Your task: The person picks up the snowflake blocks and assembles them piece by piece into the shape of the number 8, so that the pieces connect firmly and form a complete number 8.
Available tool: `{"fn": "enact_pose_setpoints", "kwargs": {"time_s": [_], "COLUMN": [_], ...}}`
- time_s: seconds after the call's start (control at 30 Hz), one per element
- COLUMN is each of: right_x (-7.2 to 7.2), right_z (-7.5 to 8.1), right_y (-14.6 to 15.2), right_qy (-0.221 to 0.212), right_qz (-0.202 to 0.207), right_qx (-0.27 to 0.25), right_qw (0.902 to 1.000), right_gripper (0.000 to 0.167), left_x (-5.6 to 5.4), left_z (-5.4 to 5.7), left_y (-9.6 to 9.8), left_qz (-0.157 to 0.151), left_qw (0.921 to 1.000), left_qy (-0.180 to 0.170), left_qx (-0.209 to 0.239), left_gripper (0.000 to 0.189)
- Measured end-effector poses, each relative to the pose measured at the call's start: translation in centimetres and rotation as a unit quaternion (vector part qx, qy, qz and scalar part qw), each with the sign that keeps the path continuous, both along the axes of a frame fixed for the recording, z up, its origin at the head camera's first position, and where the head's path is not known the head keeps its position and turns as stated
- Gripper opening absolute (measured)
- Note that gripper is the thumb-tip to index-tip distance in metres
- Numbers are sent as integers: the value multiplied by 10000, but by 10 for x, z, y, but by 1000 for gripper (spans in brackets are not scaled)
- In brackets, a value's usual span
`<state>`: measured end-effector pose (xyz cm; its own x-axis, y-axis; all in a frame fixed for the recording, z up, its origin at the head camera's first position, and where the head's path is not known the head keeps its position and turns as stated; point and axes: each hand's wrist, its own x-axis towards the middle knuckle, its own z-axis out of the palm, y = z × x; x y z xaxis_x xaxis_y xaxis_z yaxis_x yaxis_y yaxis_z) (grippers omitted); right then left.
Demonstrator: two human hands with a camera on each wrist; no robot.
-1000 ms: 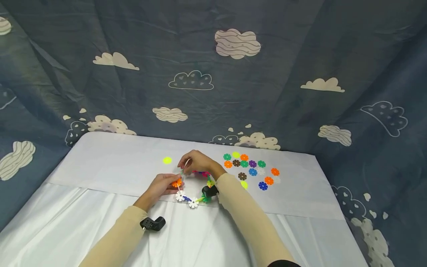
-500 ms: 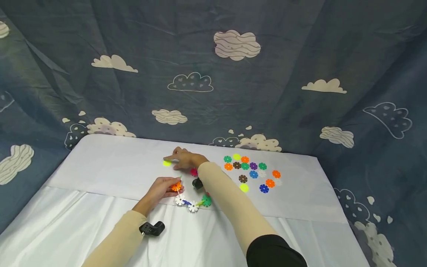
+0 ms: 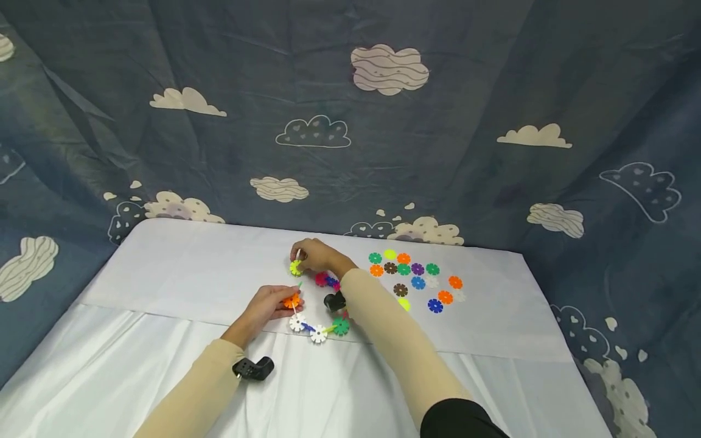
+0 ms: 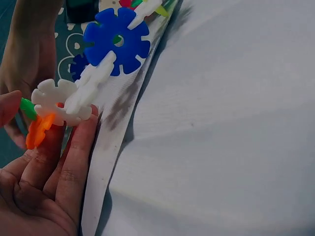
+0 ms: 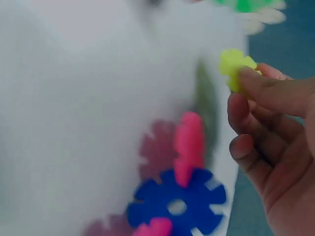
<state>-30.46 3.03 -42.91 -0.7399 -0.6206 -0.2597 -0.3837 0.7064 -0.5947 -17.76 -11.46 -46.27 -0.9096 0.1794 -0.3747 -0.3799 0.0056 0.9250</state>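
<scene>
My right hand pinches a yellow notched plastic disc between thumb and fingers, beyond the left hand. In the right wrist view that yellow disc stands on edge at the fingertips. My left hand grips an orange notched disc at one end of a curved chain of interlocked discs. A green disc juts from the orange one towards my left thumb. White and blue discs follow along the chain. Its other end shows a pink disc slotted into a blue disc.
Several loose notched discs lie on the white cloth to the right, among them a brown disc, a blue disc and an orange disc. A dark cloud-patterned curtain hangs behind the table.
My right hand left the chain's end, reached left to the yellow disc on the cloth, picked it up and brought it back rightwards. My left hand keeps its grip on the orange disc.
</scene>
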Motion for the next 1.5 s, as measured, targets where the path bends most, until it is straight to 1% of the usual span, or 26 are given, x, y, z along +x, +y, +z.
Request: {"fn": "enact_pose_setpoints", "kwargs": {"time_s": [0.07,0.1,0.17,0.27,0.4,0.5,0.57,0.63,0.77,1.0,1.07,1.17,1.23,1.3,1.37,1.5], "right_x": [3,6,13,28,46,54,56,58,61,61,61,62,62,63,63,65], "right_z": [3,6,10,14,12,5,0,-3,-7,-14,-15,-16,-15,-15,-15,-16], "right_y": [11,16,24,34,41,44,45,46,47,49,50,52,52,52,51,49], "right_qy": [-176,-288,-445,-659,-1061,-1378,-1429,-1408,-1287,-1414,-1387,-1300,-1205,-1086,-961,-499], "right_qz": [-417,-649,-1051,-1547,-2041,-2326,-2488,-2589,-2613,-2627,-2624,-2595,-2552,-2502,-2457,-2339], "right_qx": [-714,-1074,-1661,-2243,-2788,-3048,-3146,-3237,-3348,-3377,-3351,-3305,-3243,-3202,-3163,-2869], "right_qw": [9964,9917,9795,9599,9324,9132,9048,8991,8961,8927,8942,8980,9029,9072,9112,9276], "right_gripper": [14,15,16,18,20,21,20,19,19,19,18,18,18,17,15,13], "left_x": [-3,-5,-8,-14,-22,-25,-25,-25,-25,-26,-27,-27,-27,-27,-27,-27], "left_z": [0,0,1,1,0,-2,-3,-4,-4,-8,-9,-11,-11,-10,-9,-9], "left_y": [1,1,0,-1,-2,-3,-2,-2,-1,5,6,8,8,9,10,12], "left_qz": [32,43,85,129,75,8,-43,-139,-263,-396,-448,-517,-545,-520,-440,-302], "left_qw": [10000,9999,9996,9993,9993,9996,9996,9994,9990,9985,9981,9975,9971,9973,9978,9985], "left_qy": [8,26,69,115,173,136,120,134,217,378,429,478,511,511,499,451], "left_qx": [-91,-156,-247,-346,-329,-267,-256,-277,-281,-81,-5,68,107,96,-13,-119], "left_gripper": [43,43,42,42,44,44,44,44,44,41,40,39,38,37,36,33]}}
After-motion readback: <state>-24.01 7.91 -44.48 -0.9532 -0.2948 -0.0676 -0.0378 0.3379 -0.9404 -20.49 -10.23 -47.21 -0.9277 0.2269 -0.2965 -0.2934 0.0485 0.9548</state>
